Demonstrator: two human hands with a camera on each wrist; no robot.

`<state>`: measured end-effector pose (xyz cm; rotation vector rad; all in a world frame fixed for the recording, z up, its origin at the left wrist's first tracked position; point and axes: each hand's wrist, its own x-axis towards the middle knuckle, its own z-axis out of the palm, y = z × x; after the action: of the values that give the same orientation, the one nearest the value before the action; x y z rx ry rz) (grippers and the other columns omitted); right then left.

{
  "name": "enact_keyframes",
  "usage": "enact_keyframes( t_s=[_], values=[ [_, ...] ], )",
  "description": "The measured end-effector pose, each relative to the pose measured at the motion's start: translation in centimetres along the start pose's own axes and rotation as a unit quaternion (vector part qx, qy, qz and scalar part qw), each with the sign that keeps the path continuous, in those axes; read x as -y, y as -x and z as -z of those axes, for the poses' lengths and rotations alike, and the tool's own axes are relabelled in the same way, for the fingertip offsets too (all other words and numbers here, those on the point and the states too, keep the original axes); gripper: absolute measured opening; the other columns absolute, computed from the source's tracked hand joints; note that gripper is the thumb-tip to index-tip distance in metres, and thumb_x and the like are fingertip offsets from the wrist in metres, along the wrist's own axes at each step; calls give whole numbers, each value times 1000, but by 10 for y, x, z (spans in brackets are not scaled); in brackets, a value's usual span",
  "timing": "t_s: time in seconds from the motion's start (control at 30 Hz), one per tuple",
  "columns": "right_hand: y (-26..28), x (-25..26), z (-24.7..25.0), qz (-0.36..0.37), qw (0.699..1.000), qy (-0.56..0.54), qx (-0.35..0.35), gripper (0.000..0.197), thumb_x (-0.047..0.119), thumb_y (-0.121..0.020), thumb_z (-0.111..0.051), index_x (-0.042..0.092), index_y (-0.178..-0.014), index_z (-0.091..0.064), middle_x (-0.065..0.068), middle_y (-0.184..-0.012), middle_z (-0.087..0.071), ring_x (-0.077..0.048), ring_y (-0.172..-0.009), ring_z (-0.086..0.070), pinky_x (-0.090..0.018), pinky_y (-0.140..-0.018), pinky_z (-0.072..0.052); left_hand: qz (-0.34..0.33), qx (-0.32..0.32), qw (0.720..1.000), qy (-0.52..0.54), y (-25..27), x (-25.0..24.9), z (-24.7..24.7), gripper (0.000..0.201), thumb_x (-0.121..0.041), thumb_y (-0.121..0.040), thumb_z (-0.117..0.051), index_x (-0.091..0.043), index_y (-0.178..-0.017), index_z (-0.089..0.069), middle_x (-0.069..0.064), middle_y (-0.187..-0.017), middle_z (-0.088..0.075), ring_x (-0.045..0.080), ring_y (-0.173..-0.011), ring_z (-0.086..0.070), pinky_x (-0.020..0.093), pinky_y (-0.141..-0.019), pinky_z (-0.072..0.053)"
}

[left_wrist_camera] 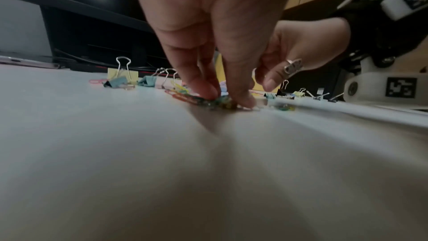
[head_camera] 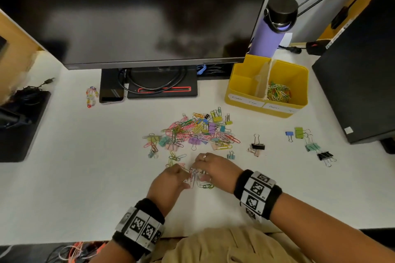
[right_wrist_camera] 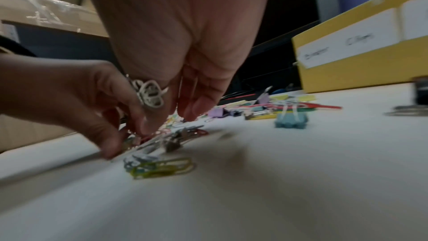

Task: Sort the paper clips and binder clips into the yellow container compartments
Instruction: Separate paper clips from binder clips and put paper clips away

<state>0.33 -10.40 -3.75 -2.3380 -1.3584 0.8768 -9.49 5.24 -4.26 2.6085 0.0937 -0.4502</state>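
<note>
Both hands work a small cluster of paper clips (head_camera: 195, 177) near the mixed pile (head_camera: 192, 132): left hand (head_camera: 171, 179) pinches some, right hand (head_camera: 213, 168) grip unclear. Risk: tangled clips may drag along binder clips.

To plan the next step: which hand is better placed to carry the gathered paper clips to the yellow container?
Right hand, probably: the yellow container stands on its side, and the left hand would have to cross over.
</note>
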Motion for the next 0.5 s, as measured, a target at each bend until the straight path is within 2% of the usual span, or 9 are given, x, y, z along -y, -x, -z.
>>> enact_keyframes(
  t_s=[0.07, 0.1, 0.17, 0.2, 0.3, 0.4, 0.43, 0.5],
  values=[
    [-6, 1, -3, -10, 1000, 19, 21, 39, 6, -87, -54, 8, -125, -49, -14, -124, -50, -31, -114, -47, -42, -86, -48, -19, -15, 999, -21, 1, 5, -6, 23, -10, -56, -84, -21, -73, -73, -3, -72, -67, 15, -63, -67, 17, -50, -51],
    [-6, 1, -4, -17, 999, 25, 27, 39, 4, -86, -54, 7, -124, -50, -15, -124, -49, -32, -113, -48, -42, -84, -48, -31, -22, 999, -37, 1, 7, -8, 23, -9, -51, -85, -22, -65, -71, -5, -63, -64, 13, -54, -64, 16, -43, -49],
    [-4, -1, -5, -25, 999, 24, 21, 37, -1, -85, -52, 4, -122, -51, -16, -124, -48, -33, -110, -49, -42, -84, -48, -40, -37, 998, -28, 2, 9, -8, 10, -11, -56, -75, -19, -59, -69, -4, -58, -61, 14, -50, -61, 17, -39, -48],
    [-2, -3, -6, -26, 999, 17, 16, 37, -3, -85, -51, 3, -121, -52, -17, -124, -48, -34, -109, -50, -41, -85, -47, -42, -47, 998, -9, 3, 11, -7, 4, -12, -59, -69, -17, -60, -70, -2, -58, -62, 16, -51, -62, 19, -41, -50],
    [0, -7, -8, -27, 1000, -1, 0, 40, -8, -85, -46, 4, -123, -50, -17, -124, -48, -31, -110, -49, -37, -88, -45, -35, -71, 997, 25, 3, 20, -9, 10, -13, -65, -62, -13, -65, -72, 2, -61, -66, 19, -54, -65, 25, -46, -55],
    [3, -10, -9, -20, 1000, -10, 0, 41, -8, -85, -42, 5, -123, -50, -16, -124, -48, -32, -111, -48, -39, -91, -43, 8, -95, 992, 82, 4, 22, -7, 35, -36, -75, -45, -18, -73, -75, -1, -73, -73, 17, -69, -66, 25, -60, -55],
    [4, -10, -9, -20, 1000, -9, 2, 41, -7, -84, -42, 5, -122, -50, -16, -124, -48, -31, -111, -47, -38, -92, -42, 32, -96, 990, 95, 5, 21, -3, 38, -41, -76, -44, -20, -76, -75, -4, -78, -74, 15, -74, -64, 23, -65, -52],
    [7, -12, -9, -25, 1000, -3, 4, 40, -5, -85, -43, 6, -123, -50, -14, -127, -46, -29, -114, -47, -35, -95, -41, 62, -108, 983, 137, 6, 21, 2, 22, -35, -80, -57, -21, -78, -74, -8, -80, -74, 8, -74, -61, 20, -68, -46]
  ],
)
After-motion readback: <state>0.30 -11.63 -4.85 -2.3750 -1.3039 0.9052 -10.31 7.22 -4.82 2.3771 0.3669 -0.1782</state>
